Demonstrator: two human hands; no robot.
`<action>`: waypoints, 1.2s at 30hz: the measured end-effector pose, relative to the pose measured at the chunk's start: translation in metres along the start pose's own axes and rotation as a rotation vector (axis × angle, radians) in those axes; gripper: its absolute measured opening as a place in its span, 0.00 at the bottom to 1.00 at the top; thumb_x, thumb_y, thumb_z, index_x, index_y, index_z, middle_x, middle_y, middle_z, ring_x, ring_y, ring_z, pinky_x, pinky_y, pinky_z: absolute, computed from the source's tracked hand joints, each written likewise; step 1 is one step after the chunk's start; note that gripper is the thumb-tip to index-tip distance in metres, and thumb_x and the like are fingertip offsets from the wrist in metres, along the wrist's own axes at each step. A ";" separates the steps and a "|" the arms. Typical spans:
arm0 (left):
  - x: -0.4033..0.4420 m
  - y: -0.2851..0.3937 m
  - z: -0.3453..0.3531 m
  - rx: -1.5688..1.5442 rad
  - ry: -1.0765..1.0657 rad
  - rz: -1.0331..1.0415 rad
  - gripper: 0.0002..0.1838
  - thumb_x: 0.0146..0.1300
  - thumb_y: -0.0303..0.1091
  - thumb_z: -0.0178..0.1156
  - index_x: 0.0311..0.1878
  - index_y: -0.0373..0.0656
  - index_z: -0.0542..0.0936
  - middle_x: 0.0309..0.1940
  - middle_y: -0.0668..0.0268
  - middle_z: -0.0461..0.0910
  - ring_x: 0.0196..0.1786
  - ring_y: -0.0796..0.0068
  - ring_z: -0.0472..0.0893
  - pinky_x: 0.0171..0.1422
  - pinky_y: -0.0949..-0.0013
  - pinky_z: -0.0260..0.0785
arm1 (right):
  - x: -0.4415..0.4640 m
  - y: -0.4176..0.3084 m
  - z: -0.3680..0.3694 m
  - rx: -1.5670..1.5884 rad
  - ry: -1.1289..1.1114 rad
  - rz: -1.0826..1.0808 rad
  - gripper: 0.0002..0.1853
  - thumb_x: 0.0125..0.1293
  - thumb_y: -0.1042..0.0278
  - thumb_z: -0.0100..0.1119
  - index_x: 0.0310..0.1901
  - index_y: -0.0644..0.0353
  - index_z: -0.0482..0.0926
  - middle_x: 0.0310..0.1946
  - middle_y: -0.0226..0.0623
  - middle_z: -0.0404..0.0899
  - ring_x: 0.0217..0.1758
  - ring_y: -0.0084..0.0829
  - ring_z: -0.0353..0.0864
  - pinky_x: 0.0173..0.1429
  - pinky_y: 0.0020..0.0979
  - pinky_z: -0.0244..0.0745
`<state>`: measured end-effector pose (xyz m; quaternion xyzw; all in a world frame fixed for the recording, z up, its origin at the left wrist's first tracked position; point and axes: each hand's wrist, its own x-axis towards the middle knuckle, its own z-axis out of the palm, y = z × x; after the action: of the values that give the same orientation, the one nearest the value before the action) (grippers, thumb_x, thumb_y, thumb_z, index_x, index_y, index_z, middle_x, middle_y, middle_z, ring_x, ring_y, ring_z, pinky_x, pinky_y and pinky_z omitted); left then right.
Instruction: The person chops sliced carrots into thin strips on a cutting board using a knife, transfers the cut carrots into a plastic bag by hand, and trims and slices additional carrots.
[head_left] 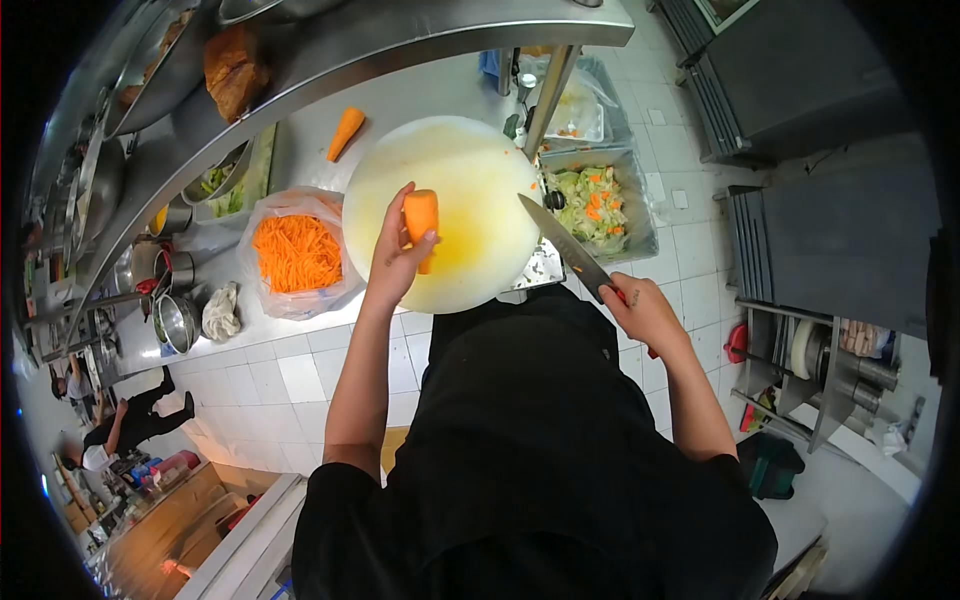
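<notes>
Left hand (402,254) grips thick orange carrot (421,214); right hand (642,310), long steel knife (573,252).
Carrot's likely stiff, slick; I'd hold mid-length.

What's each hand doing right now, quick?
Left hand: closed, holding a thick orange carrot.
Right hand: closed, holding a long metal knife with a red handle.

Carrot (422,214): solid orange. Cutting board (475,175): off-white, yellow-tinged toward middle. Knife (570,248): grey blade, red handle. Shredded carrot (297,253): bright orange. Scraps (590,208): pale green, flecked orange. Table (300,155): silver-grey. Floor (297,378): white, grid-lined. Clothing (540,430): black.
</notes>
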<state>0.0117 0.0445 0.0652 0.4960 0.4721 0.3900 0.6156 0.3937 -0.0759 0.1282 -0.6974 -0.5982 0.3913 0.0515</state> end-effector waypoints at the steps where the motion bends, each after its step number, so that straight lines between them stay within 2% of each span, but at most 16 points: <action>1: 0.000 -0.003 -0.005 0.261 0.055 0.158 0.41 0.75 0.25 0.68 0.88 0.49 0.65 0.72 0.57 0.79 0.70 0.58 0.83 0.74 0.56 0.80 | 0.002 0.002 0.007 -0.001 0.000 0.000 0.15 0.82 0.58 0.61 0.41 0.62 0.80 0.28 0.55 0.85 0.35 0.62 0.86 0.41 0.59 0.79; 3: -0.011 -0.003 -0.017 0.285 0.049 0.143 0.41 0.71 0.20 0.69 0.86 0.47 0.69 0.76 0.58 0.77 0.76 0.57 0.79 0.80 0.58 0.74 | 0.004 0.003 0.020 -0.030 0.279 0.063 0.15 0.83 0.57 0.60 0.45 0.62 0.79 0.29 0.55 0.86 0.36 0.63 0.87 0.43 0.59 0.80; 6: -0.019 -0.005 -0.027 0.627 0.077 0.251 0.41 0.69 0.19 0.69 0.85 0.49 0.71 0.77 0.55 0.77 0.75 0.53 0.81 0.81 0.58 0.73 | -0.006 -0.001 0.014 -0.015 0.192 -0.086 0.14 0.83 0.57 0.60 0.47 0.62 0.78 0.29 0.54 0.86 0.37 0.64 0.87 0.43 0.60 0.80; 8: -0.020 -0.007 -0.031 0.880 -0.035 0.245 0.44 0.64 0.20 0.72 0.84 0.54 0.73 0.79 0.58 0.77 0.78 0.51 0.77 0.86 0.44 0.66 | 0.000 0.000 0.020 -0.065 0.158 -0.113 0.14 0.83 0.57 0.61 0.47 0.61 0.78 0.29 0.54 0.86 0.38 0.65 0.87 0.43 0.60 0.80; 9: -0.020 -0.011 -0.029 0.880 -0.026 0.240 0.44 0.64 0.20 0.72 0.84 0.54 0.73 0.79 0.58 0.77 0.78 0.51 0.77 0.86 0.44 0.66 | 0.006 -0.003 0.022 -0.113 0.122 -0.146 0.14 0.82 0.57 0.62 0.47 0.61 0.77 0.30 0.54 0.86 0.39 0.65 0.87 0.43 0.60 0.80; 11: -0.021 -0.023 -0.025 1.261 -0.038 0.290 0.45 0.61 0.21 0.74 0.83 0.57 0.75 0.79 0.66 0.77 0.83 0.51 0.71 0.89 0.26 0.51 | 0.014 -0.016 0.021 -0.144 0.082 -0.151 0.13 0.81 0.58 0.64 0.48 0.61 0.77 0.31 0.55 0.86 0.40 0.64 0.87 0.44 0.60 0.79; 12: -0.022 -0.027 -0.027 1.201 -0.069 0.292 0.49 0.62 0.24 0.75 0.87 0.61 0.70 0.85 0.70 0.71 0.90 0.50 0.60 0.88 0.16 0.38 | 0.020 -0.017 0.023 -0.134 0.094 -0.183 0.13 0.80 0.59 0.65 0.48 0.61 0.77 0.31 0.55 0.86 0.40 0.64 0.87 0.45 0.60 0.79; 15: -0.039 -0.012 -0.027 1.040 -0.016 0.276 0.56 0.61 0.26 0.77 0.91 0.62 0.61 0.91 0.68 0.61 0.94 0.47 0.52 0.89 0.18 0.34 | 0.029 -0.021 0.027 -0.121 0.091 -0.257 0.12 0.78 0.62 0.66 0.52 0.60 0.78 0.34 0.55 0.87 0.42 0.64 0.87 0.46 0.59 0.79; 16: -0.045 -0.010 -0.033 1.020 0.022 0.246 0.62 0.60 0.27 0.79 0.94 0.57 0.53 0.93 0.61 0.56 0.95 0.44 0.46 0.90 0.22 0.32 | 0.031 -0.020 0.027 -0.115 0.088 -0.280 0.12 0.78 0.63 0.66 0.54 0.60 0.78 0.36 0.54 0.87 0.43 0.63 0.87 0.47 0.58 0.80; 19: -0.057 -0.014 -0.052 0.985 0.207 0.241 0.60 0.60 0.28 0.79 0.93 0.54 0.56 0.94 0.61 0.54 0.94 0.43 0.49 0.90 0.23 0.36 | 0.033 -0.012 0.028 -0.094 0.064 -0.296 0.16 0.77 0.67 0.66 0.61 0.59 0.79 0.41 0.54 0.88 0.47 0.62 0.88 0.50 0.55 0.81; 20: -0.058 -0.015 -0.056 0.981 0.254 0.353 0.54 0.59 0.27 0.79 0.89 0.50 0.65 0.89 0.58 0.64 0.89 0.42 0.60 0.88 0.32 0.49 | 0.035 -0.008 0.029 -0.054 0.040 -0.297 0.18 0.77 0.67 0.66 0.64 0.59 0.79 0.43 0.55 0.88 0.48 0.62 0.88 0.51 0.55 0.81; 23: -0.055 -0.026 -0.056 1.032 0.240 0.463 0.46 0.57 0.26 0.79 0.82 0.46 0.75 0.81 0.58 0.75 0.81 0.44 0.71 0.84 0.42 0.61 | 0.039 -0.004 0.030 -0.006 -0.008 -0.304 0.23 0.78 0.68 0.65 0.71 0.60 0.77 0.46 0.57 0.89 0.50 0.62 0.88 0.54 0.54 0.82; 26: -0.047 -0.012 -0.035 1.061 0.246 0.456 0.45 0.55 0.22 0.79 0.79 0.46 0.78 0.75 0.56 0.81 0.76 0.47 0.76 0.83 0.49 0.65 | 0.044 -0.012 0.028 -0.006 0.006 -0.364 0.23 0.79 0.67 0.64 0.72 0.61 0.76 0.45 0.58 0.89 0.49 0.63 0.88 0.53 0.54 0.82; 29: -0.033 -0.011 -0.036 0.955 0.277 0.439 0.45 0.54 0.21 0.79 0.78 0.46 0.78 0.75 0.55 0.80 0.76 0.47 0.76 0.82 0.49 0.66 | 0.050 -0.019 0.020 0.012 -0.109 -0.233 0.23 0.80 0.67 0.64 0.72 0.61 0.76 0.41 0.58 0.89 0.47 0.64 0.88 0.53 0.53 0.82; 32: -0.014 -0.006 -0.031 0.991 0.146 0.478 0.44 0.54 0.21 0.79 0.77 0.46 0.79 0.74 0.55 0.81 0.76 0.47 0.77 0.82 0.48 0.68 | 0.054 -0.020 0.019 0.086 -0.101 -0.261 0.22 0.82 0.67 0.62 0.72 0.61 0.75 0.36 0.57 0.88 0.37 0.60 0.89 0.46 0.51 0.83; 36: 0.019 -0.016 -0.024 0.995 0.161 0.443 0.42 0.55 0.20 0.79 0.76 0.46 0.79 0.71 0.54 0.82 0.75 0.46 0.77 0.81 0.50 0.70 | 0.054 -0.028 0.006 0.183 -0.167 -0.108 0.20 0.83 0.68 0.60 0.71 0.62 0.74 0.32 0.55 0.86 0.24 0.48 0.86 0.34 0.46 0.80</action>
<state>-0.0063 0.0647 0.0441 0.7833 0.5294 0.2768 0.1720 0.3669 -0.0228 0.1129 -0.6216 -0.5989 0.4975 0.0859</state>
